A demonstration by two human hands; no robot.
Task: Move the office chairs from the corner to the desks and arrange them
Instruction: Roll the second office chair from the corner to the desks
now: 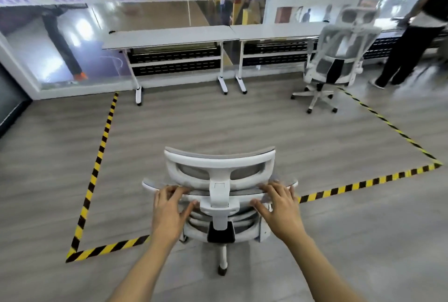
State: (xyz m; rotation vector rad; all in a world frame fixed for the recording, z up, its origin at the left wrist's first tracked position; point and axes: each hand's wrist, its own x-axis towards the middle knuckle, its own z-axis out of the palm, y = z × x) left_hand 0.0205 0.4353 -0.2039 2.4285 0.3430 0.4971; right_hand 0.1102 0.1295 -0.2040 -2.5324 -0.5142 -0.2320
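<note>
At taped-zone edge | near chair (219, 190) faces desks (169, 37), which lie straight ahead, well apart | left hand (169, 207), right hand (278, 204) curled over backrest top rim, equally placed | second chair (337, 59) at right desk

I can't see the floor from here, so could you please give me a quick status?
Both hands, left and right, gripping near chair backrest. Left desk ahead, unoccupied. Second chair at right desk. Path open.

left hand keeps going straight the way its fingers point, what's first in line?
The left hand already touches the near chair: its backrest top edge is first. Beyond it, probably bare floor before the left desk; depth is unclear.
</note>
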